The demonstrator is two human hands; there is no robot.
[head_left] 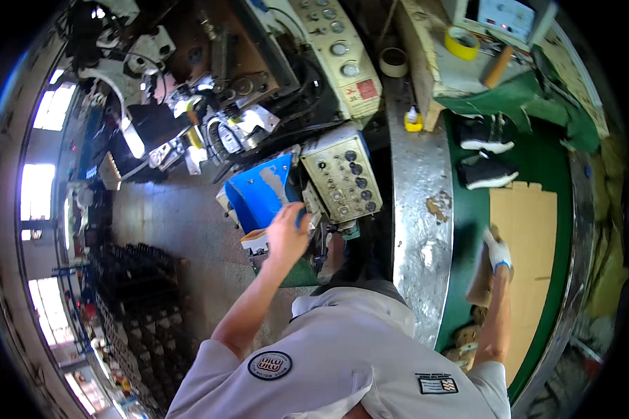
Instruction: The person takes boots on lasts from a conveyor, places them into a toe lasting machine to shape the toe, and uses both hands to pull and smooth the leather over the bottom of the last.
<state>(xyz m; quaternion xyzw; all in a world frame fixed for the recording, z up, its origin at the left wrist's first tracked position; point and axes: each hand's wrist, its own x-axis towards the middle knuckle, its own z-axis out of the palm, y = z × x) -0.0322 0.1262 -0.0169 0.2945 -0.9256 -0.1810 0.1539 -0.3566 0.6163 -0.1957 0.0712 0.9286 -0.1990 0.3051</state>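
Note:
My bare left hand point(288, 236) is over the near right side of a blue bin point(248, 199). Its fingers are curved, with the thumb apart from them; nothing held can be made out. A pale, orange-edged piece point(256, 239) lies by the bin's near edge. My right hand point(497, 250), in a white glove with a blue cuff, is at the left edge of a flat cardboard sheet point(531, 258). Its fingers are closed around the far end of a long grey-brown piece point(479, 279), whose kind is partly hidden by the hand and forearm.
The cardboard lies on a green belt point(461, 244) behind a metal ledge point(423, 230). Dark shoes point(488, 171) sit farther along, and brown items point(466, 339) nearer. A control box point(342, 178) and machine point(237, 126) stand ahead; dark racks point(140, 300) at left.

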